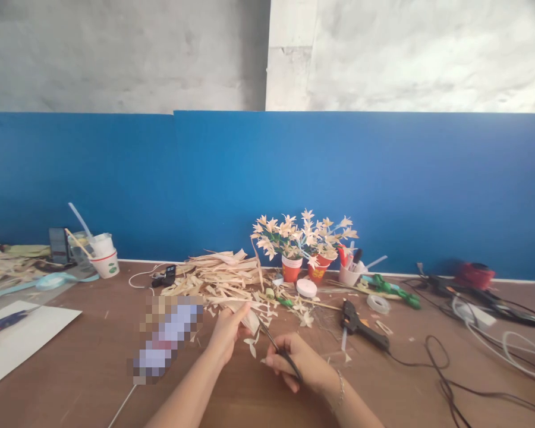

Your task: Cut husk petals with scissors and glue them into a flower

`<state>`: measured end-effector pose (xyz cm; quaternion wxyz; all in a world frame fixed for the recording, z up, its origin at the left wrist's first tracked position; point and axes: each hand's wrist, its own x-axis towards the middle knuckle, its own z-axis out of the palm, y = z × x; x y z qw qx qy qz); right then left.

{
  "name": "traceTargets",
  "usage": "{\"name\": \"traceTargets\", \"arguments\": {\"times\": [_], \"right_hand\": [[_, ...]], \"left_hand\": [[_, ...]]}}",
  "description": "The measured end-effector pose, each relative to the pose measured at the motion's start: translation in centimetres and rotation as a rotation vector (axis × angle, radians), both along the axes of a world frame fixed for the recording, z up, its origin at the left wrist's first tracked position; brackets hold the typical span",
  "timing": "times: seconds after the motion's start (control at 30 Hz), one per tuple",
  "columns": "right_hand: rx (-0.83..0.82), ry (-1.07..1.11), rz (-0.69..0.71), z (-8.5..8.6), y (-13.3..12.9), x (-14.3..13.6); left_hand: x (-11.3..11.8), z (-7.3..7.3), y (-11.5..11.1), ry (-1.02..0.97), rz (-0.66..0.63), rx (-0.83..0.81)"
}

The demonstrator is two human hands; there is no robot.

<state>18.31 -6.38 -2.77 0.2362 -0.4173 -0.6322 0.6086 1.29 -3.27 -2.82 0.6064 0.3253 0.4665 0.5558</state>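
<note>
My left hand (226, 333) pinches a pale piece of dried husk (248, 318) between thumb and fingers, over the brown table. In my right hand (299, 359) is a pair of dark-handled scissors (282, 351), its blades pointing up and left to the edge of the husk. Whether the blades are parted is too small to tell. Small petal-shaped cuttings (252, 346) lie just below the husk. Behind my hands spreads a heap of dried husk strips (223, 270).
Two red cups (291, 270) of husk flowers (307, 235) stand at the back. To the right lie a black glue gun (363, 330), a tape roll (378, 304) and tangled cables (446, 371). A blurred-out rectangular object (167, 342) is left of my hands; a white cup (104, 261) stands farther left.
</note>
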Motion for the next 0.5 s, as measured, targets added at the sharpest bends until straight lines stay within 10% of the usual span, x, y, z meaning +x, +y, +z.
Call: {"name": "traceTargets", "arguments": {"times": [0.5], "right_hand": [[-0.037, 0.010, 0.062, -0.03, 0.16, 0.47]], "left_hand": [[-0.92, -0.57, 0.57, 0.062, -0.108, 0.008]]}}
